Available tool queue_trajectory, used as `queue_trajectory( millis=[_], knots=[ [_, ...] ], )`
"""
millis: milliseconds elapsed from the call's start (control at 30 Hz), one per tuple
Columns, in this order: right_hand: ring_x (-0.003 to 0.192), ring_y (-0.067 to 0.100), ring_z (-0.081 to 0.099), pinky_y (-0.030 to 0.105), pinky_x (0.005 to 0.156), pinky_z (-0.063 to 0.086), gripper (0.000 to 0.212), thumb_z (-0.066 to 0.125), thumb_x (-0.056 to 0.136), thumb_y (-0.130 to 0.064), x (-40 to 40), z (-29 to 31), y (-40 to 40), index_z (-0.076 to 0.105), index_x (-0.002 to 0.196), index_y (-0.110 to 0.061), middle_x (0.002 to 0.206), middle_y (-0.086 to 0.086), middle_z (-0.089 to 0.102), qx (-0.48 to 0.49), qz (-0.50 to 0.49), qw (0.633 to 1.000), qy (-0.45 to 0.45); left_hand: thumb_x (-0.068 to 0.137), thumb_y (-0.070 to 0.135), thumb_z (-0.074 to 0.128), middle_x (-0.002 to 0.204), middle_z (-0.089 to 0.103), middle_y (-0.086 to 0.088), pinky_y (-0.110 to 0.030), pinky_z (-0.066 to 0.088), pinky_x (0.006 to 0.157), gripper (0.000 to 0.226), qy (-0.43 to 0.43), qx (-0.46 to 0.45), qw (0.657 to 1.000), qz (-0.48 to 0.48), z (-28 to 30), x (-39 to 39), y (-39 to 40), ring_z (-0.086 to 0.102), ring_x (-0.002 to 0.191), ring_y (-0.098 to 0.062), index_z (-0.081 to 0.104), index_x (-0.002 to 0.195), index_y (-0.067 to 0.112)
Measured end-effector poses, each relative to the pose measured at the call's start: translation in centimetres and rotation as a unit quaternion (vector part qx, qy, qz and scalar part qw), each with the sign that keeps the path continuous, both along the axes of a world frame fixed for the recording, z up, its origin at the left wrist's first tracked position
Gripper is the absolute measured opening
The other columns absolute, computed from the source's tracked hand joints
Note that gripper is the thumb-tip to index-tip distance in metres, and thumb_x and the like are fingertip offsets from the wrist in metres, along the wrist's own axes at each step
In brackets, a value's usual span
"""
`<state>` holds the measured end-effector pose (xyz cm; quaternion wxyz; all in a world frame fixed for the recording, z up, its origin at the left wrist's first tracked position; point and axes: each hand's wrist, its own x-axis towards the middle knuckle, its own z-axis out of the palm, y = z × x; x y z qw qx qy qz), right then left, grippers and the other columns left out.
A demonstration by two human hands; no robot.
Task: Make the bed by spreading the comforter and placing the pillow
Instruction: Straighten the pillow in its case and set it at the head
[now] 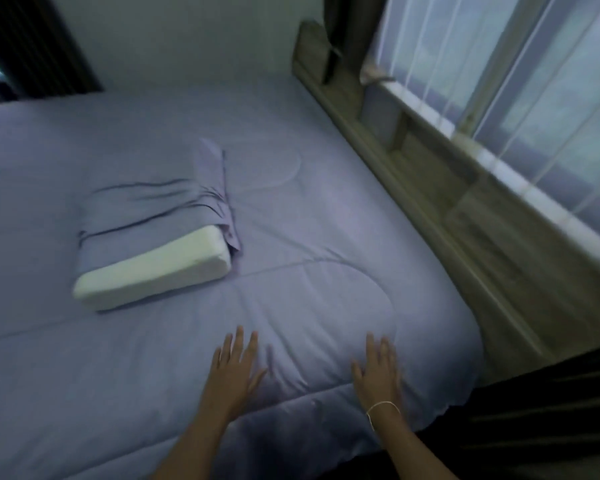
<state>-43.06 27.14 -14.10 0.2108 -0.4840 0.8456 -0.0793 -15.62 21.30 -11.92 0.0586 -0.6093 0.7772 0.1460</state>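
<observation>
Near the bed's close corner, both the left hand [236,370] and right hand [378,370] press flat, fingers spread, on the lilac quilted comforter [326,237]; beyond lies a white foam pillow [153,268], half-covered, showing no readable label.

Comforter [291,237]: matt lilac cloth, quilted. Pillow [153,268]: pale foam, half-sleeved in cloth. Headboard [430,209]: wood-grain.

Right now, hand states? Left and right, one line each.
Left hand: open, fingers straight, flat on the comforter.
Right hand: open, fingers straight, flat on the comforter, holding nothing.
</observation>
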Motion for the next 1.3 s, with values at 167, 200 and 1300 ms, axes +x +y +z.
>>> queue_trajectory(
  millis=[167, 200, 1300],
  knots=[
    [0.149, 0.027, -0.004, 0.049, 0.117, 0.013, 0.066, 0.027, 0.098, -0.051, 3.3, 5.7, -5.3, -0.007, 0.151, -0.030, 0.161, 0.003, -0.009, -0.003, 0.084, 0.996, 0.012, 0.074, 0.075, -0.019, 0.158, 0.007, -0.016, -0.050, 0.023, 0.114, 0.101, 0.037, -0.068, 0.995, 0.058, 7.4, 4.2, -3.3, 0.018, 0.144, -0.036, 0.012, 0.150, 0.017],
    [0.149, 0.027, -0.005, 0.049, 0.117, 0.013, 0.066, 0.026, 0.098, -0.052, 3.8, 6.4, -6.2, -0.008, 0.151, -0.030, 0.161, 0.003, -0.010, 0.003, 0.102, 0.995, 0.019, 0.072, 0.076, -0.021, 0.158, 0.006, -0.016, -0.051, 0.022, 0.114, 0.104, 0.046, -0.092, 0.992, 0.076, 8.5, 5.0, -4.0, 0.018, 0.145, -0.036, 0.013, 0.150, 0.017],
    [0.145, 0.033, 0.015, 0.051, 0.116, 0.022, 0.133, 0.085, 0.061, -0.040, 28.4, -0.1, -34.8, -0.013, 0.150, -0.029, 0.159, 0.000, 0.009, 0.035, 0.379, 0.924, 0.036, 0.084, 0.051, 0.060, 0.160, -0.005, -0.007, -0.061, 0.020, 0.111, 0.089, 0.117, 0.073, 0.959, 0.248, -2.9, 30.8, -23.9, 0.010, 0.145, -0.033, 0.002, 0.149, 0.033]
  ],
)
